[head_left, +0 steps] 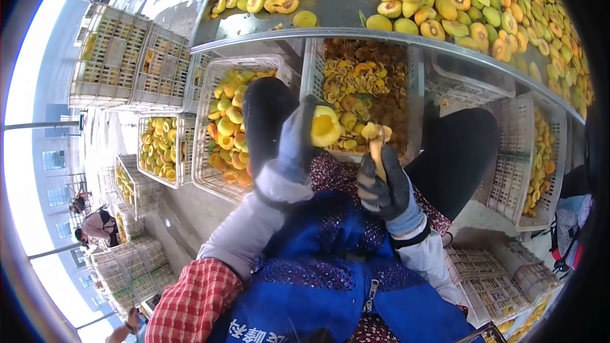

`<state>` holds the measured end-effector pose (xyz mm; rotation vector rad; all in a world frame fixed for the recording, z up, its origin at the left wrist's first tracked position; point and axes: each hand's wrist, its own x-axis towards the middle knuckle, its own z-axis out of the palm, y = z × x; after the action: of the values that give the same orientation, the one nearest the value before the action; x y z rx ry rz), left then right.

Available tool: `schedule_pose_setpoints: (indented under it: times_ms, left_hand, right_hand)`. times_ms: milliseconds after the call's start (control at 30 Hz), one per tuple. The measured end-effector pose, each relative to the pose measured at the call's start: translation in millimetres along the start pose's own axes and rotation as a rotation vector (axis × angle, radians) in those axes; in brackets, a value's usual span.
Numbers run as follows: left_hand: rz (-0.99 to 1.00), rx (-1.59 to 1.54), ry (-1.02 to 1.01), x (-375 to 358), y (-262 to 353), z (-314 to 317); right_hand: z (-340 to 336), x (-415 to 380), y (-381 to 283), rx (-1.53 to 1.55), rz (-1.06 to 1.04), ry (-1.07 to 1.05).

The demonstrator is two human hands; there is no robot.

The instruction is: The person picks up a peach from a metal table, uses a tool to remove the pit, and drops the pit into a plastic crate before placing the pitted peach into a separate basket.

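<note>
My gloved left hand [297,133] holds a yellow, hollowed fruit half [325,126], its cut side facing up. In my gloved right hand [383,184] is a tool with a wooden handle [379,159], and a pale piece of fruit [376,132] sits at its top end. Both hands are above my lap, near a crate [414,98] of fruit scraps and pits between my knees. To the left of it stands a white crate [202,121] filled with fruit halves.
A metal table [343,0] bears heaps of cut fruit, its edge running across above my knees. Stacked crates [108,57] stand at the left, and another fruit crate [511,159] is at the right. A person [100,225] bends over in the left background.
</note>
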<state>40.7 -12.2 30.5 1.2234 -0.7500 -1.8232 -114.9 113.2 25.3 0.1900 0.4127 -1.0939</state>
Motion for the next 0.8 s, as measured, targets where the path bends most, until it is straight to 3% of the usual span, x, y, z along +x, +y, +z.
schedule_pose_setpoints:
  times_ms: [33, 67, 133, 200, 267, 333, 400, 433, 467, 500, 567, 633, 667, 733, 800]
  left_hand:
    - [0.304, 0.156, -0.008, -0.2, 6.8, -8.7]
    - [0.605, 0.312, -0.019, 0.7, 12.5, -19.0]
    - [0.404, 0.381, 0.219, 10.0, 28.9, -77.8]
    - [0.441, 0.527, 0.218, 16.8, 71.6, -121.4]
    - [0.439, 1.767, 0.729, 18.3, 89.8, -142.7]
    - [0.498, 1.712, 0.673, 26.9, 104.7, -135.9]
    - [0.620, 1.285, 0.460, 50.5, 105.4, -94.4]
    - [0.701, 1.469, 0.407, 58.4, 111.4, -56.3]
    - [0.672, 1.394, 0.328, 81.9, 109.7, -39.7]
    - [0.551, 1.431, 0.268, 97.7, 117.4, -9.2]
    - [0.498, 1.689, 0.231, 141.0, 126.5, 36.7]
    - [0.458, 1.990, 0.041, 191.9, 124.2, 44.4]
    - [0.256, 2.167, -0.018, 219.3, 118.6, 51.1]
    - [0.132, 2.232, -0.015, 235.5, 115.4, 66.8]
    - [0.335, 1.897, -0.017, 240.4, 114.6, 66.8]
  right_hand:
    - [1.7, -1.5, 0.5, 0.092, 0.078, -0.182]
    - [1.6, -1.6, 2.4, 0.091, 0.083, -0.187]
    - [-1.4, 0.8, 2.3, 0.086, 0.072, -0.275]
    - [-5.7, 1.3, 0.5, 0.122, 0.088, -0.209]
    - [-1.1, -5.3, -1.8, 0.084, 0.077, -0.316]
    - [-11.0, 4.2, -1.8, 0.090, 0.068, -0.342]
    - [-15.1, 10.1, -1.1, 0.081, 0.141, -0.171]
    - [-5.9, 9.2, -3.9, 0.007, 0.138, -0.225]
    - [-0.6, 9.8, -6.6, 0.006, 0.143, -0.224]
    - [3.0, 10.7, -8.9, -0.072, 0.104, -0.142]
    - [0.2, 17.7, -14.6, -0.147, 0.038, 0.023]
    - [2.8, 19.2, -21.5, -0.170, 0.005, 0.105]
    - [4.0, 19.3, -24.7, -0.198, -0.027, 0.183]
    - [5.7, 20.2, -26.4, -0.191, -0.061, 0.198]
    - [-6.9, 21.6, -26.0, -0.179, -0.105, 0.215]
